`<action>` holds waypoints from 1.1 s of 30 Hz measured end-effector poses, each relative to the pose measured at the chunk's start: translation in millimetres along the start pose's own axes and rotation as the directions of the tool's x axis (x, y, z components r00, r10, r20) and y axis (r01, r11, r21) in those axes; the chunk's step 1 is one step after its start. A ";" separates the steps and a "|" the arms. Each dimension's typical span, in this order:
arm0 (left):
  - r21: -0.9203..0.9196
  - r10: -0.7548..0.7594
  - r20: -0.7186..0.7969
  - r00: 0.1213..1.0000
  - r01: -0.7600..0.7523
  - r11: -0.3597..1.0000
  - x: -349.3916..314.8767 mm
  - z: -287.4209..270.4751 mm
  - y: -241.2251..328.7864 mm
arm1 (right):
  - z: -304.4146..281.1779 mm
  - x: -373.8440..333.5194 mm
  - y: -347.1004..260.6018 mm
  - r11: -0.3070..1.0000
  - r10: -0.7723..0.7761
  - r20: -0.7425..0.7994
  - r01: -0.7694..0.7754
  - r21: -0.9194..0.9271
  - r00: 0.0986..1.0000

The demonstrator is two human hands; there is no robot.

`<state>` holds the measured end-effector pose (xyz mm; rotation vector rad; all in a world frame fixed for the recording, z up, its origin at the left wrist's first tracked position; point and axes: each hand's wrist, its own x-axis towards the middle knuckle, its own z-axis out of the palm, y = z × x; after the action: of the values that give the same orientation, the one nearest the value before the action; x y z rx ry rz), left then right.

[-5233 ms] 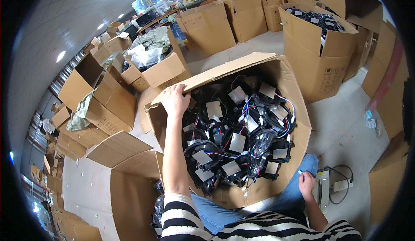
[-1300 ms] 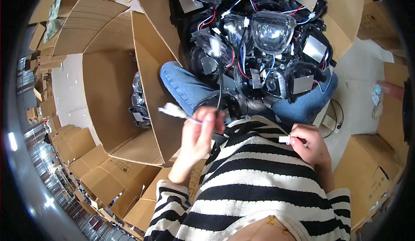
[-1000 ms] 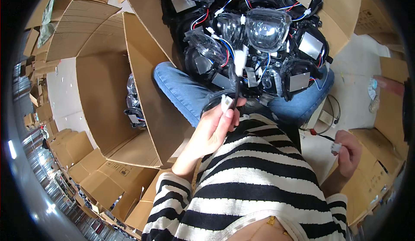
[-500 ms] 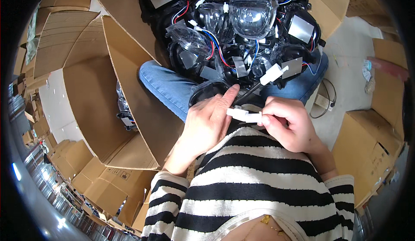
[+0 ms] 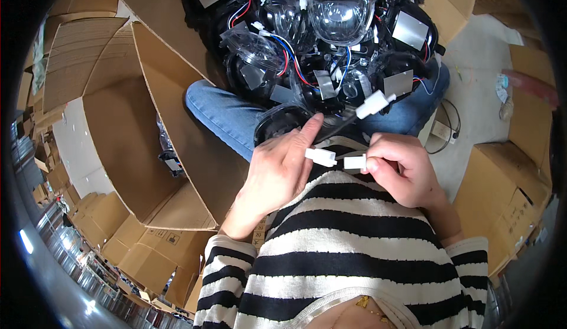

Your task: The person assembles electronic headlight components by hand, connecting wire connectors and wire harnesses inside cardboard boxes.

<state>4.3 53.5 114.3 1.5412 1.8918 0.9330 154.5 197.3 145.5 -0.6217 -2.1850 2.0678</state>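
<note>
My left hand (image 5: 276, 166) pinches a white plastic wire connector (image 5: 322, 157) against its fingers, the index finger stretched out past it. In my right hand (image 5: 403, 165), thumb and forefinger grip a second white connector (image 5: 355, 162). The two connector ends face each other in front of my shirt with a narrow gap between them. Beyond them a third white connector (image 5: 375, 103) hangs on a black cable. Just past my left fingers lies a black lamp housing (image 5: 280, 122), partly hidden by that hand.
Several clear-lensed headlights (image 5: 342, 13) with coloured wires and silver plates are heaped ahead of me. An open cardboard box (image 5: 127, 146) stands at left, with lamp parts inside. More cartons (image 5: 502, 193) stand at right, near a black cable loop (image 5: 453, 128) on the floor.
The two white connectors were joined or touching end to end and now sit apart. My right hand has shifted slightly to the right with its connector.
</note>
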 end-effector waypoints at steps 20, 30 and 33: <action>-0.356 -0.088 -0.095 0.992 0.049 0.933 -8.9 7.4 -2.1 | -17.9 -12.2 -7.1 0.985 -0.102 -0.081 0.089 -0.148 0.992; -0.725 -0.126 -0.036 0.991 0.061 0.686 -9.9 -9.2 -5.7 | -30.1 -20.6 -29.8 0.972 0.162 0.051 -0.168 0.163 0.985; -0.759 -0.145 -0.007 0.989 0.089 0.644 -13.2 -9.9 -6.9 | -28.7 -13.7 -25.6 0.998 0.014 -0.019 -0.015 -0.059 1.000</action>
<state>-4.6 38.0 114.9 0.8568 1.3102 1.4825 170.1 219.5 176.1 -0.6613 -2.2449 2.0029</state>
